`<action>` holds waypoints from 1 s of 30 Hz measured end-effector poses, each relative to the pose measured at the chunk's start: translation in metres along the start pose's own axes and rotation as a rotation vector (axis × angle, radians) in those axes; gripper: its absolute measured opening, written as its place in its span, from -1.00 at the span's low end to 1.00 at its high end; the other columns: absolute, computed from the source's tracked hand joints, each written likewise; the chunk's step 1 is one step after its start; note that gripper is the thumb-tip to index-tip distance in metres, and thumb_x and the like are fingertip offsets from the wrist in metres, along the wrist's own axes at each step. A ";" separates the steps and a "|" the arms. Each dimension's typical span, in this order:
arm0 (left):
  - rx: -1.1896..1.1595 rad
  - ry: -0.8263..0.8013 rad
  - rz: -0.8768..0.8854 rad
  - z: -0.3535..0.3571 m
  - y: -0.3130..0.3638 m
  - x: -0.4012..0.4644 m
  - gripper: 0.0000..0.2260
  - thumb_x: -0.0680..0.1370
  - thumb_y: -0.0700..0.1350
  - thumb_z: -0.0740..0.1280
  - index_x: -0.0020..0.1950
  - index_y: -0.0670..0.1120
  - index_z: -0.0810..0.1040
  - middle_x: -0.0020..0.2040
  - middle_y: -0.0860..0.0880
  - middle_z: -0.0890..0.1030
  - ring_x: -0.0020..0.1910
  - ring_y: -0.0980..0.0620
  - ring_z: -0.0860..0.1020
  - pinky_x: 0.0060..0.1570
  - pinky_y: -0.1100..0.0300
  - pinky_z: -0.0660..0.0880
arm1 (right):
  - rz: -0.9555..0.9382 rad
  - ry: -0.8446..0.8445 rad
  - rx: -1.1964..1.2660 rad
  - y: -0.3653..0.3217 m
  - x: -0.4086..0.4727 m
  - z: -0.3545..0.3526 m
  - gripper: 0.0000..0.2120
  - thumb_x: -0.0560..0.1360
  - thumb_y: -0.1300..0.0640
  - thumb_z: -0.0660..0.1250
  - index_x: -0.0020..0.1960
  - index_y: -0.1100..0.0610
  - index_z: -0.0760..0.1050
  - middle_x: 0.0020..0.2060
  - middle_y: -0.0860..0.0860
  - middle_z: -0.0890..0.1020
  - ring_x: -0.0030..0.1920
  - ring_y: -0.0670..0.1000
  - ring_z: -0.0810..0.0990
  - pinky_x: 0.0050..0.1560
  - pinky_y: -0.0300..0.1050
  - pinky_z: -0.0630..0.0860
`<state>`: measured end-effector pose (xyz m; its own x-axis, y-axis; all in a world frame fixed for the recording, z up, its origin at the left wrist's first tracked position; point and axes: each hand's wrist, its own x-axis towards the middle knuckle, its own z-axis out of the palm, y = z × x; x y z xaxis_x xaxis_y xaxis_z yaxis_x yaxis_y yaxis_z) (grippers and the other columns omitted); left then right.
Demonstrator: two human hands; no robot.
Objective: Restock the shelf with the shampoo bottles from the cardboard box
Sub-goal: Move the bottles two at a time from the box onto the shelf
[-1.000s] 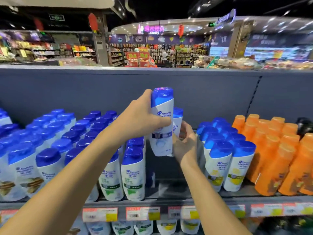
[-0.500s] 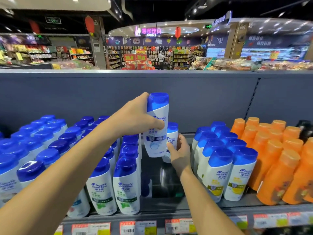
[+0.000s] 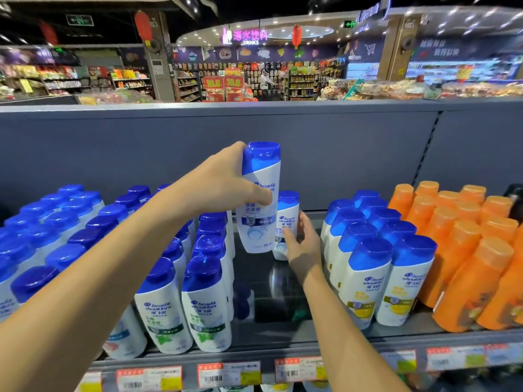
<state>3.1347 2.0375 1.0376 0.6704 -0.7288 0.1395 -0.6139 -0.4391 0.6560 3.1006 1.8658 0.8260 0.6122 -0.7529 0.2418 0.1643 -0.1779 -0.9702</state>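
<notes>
Shelf (image 3: 283, 346): a grey store shelf with a tall grey back panel ran the width of the view, and price tags (image 3: 226, 373) lined its front edge
Blue-capped rows, left (image 3: 85, 236): white shampoo bottles with blue caps stood upright in packed rows; the front ones carried green labels
Blue-capped rows, right (image 3: 379, 250): similar white bottles with yellow labels stood just right of an open lane in the middle of the shelf
Orange bottles (image 3: 467, 250): orange bottles with orange caps filled the shelf's right end, just beside the yellow-label rows
Open lane (image 3: 263, 292): a dark bare strip of shelf lay between the green-label and yellow-label rows
Left hand (image 3: 223, 188): reached over the left rows; fingers and thumb were clamped round the upper body of a shampoo bottle
Held bottle (image 3: 259, 205): white with a blue cap, upright, raised above the lane, its base off the shelf
Right hand (image 3: 304, 244): sat low in the lane, fingers curled round a second bottle from its right side
Rear bottle (image 3: 286, 219): upright at the back of the lane, near the back panel, just right of and behind the held bottle; whether its base touched the shelf could not be told
</notes>
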 end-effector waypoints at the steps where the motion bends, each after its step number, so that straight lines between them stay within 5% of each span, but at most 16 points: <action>1: 0.006 0.001 -0.001 0.001 0.000 0.000 -0.56 0.37 -0.05 0.55 0.13 -0.01 0.40 0.01 0.05 0.63 -0.09 0.05 0.65 -0.06 -0.07 0.65 | 0.000 -0.005 -0.003 0.002 -0.001 0.001 -0.50 0.53 0.15 0.38 0.43 0.06 0.33 0.25 0.01 0.57 0.19 -0.02 0.59 0.10 -0.06 0.61; 7: 0.024 -0.002 0.007 0.003 -0.001 0.003 -0.55 0.38 -0.06 0.54 0.14 -0.02 0.39 0.01 0.05 0.62 -0.09 0.07 0.64 -0.07 -0.03 0.65 | 0.012 0.119 -0.100 0.003 -0.005 0.023 -0.18 0.32 0.01 0.54 0.46 0.08 0.20 0.17 0.05 0.51 0.14 0.00 0.57 0.07 0.00 0.63; 17: 0.016 -0.002 0.020 0.003 -0.005 0.009 -0.56 0.37 -0.04 0.54 0.13 -0.01 0.39 0.01 0.05 0.62 -0.08 0.05 0.65 -0.05 -0.04 0.64 | 0.019 0.258 -0.242 0.007 -0.011 0.024 -0.52 0.39 0.08 0.53 0.15 0.02 0.32 0.06 -0.01 0.54 0.04 0.00 0.58 0.08 0.00 0.61; 20: 0.032 -0.007 0.023 0.005 -0.007 0.012 -0.56 0.36 -0.05 0.54 0.12 0.00 0.40 0.01 0.05 0.63 -0.08 0.04 0.65 -0.05 -0.05 0.64 | 0.066 0.206 -0.226 0.003 -0.015 0.020 -0.48 0.37 0.10 0.54 0.16 0.06 0.29 0.07 0.01 0.51 0.06 -0.02 0.55 0.13 0.02 0.59; 24: 0.085 -0.003 0.033 0.005 -0.008 0.019 -0.56 0.34 -0.05 0.55 0.10 -0.03 0.41 -0.01 0.02 0.63 -0.08 0.01 0.65 -0.06 -0.09 0.64 | 0.213 0.073 -0.442 -0.008 -0.040 0.016 -0.03 0.35 -0.07 0.52 0.53 0.11 0.01 0.47 0.11 0.23 0.46 0.15 0.27 0.41 0.15 0.34; 26: 0.120 0.008 0.039 0.003 -0.006 0.022 -0.55 0.33 -0.05 0.57 0.08 -0.06 0.42 -0.01 -0.01 0.63 -0.08 -0.03 0.65 -0.05 -0.12 0.63 | 0.179 -0.014 -0.593 -0.018 -0.070 0.004 -0.03 0.44 -0.13 0.42 0.58 0.14 -0.12 0.52 0.09 0.13 0.52 0.11 0.13 0.47 0.01 0.21; 30: 0.171 0.007 0.034 0.003 0.001 0.034 -0.50 0.32 -0.10 0.59 0.12 -0.09 0.39 -0.04 -0.04 0.60 -0.17 -0.06 0.67 -0.21 -0.08 0.66 | 0.015 -0.286 -0.956 -0.034 -0.122 -0.031 -0.21 0.52 -0.34 0.12 0.55 0.11 0.01 0.50 0.02 0.16 0.50 0.02 0.13 0.46 -0.09 0.19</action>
<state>3.1552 2.0108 1.0409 0.6502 -0.7417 0.1649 -0.6982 -0.4976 0.5148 2.9969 1.9440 0.8290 0.7928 -0.6008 0.1021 -0.4596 -0.6995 -0.5473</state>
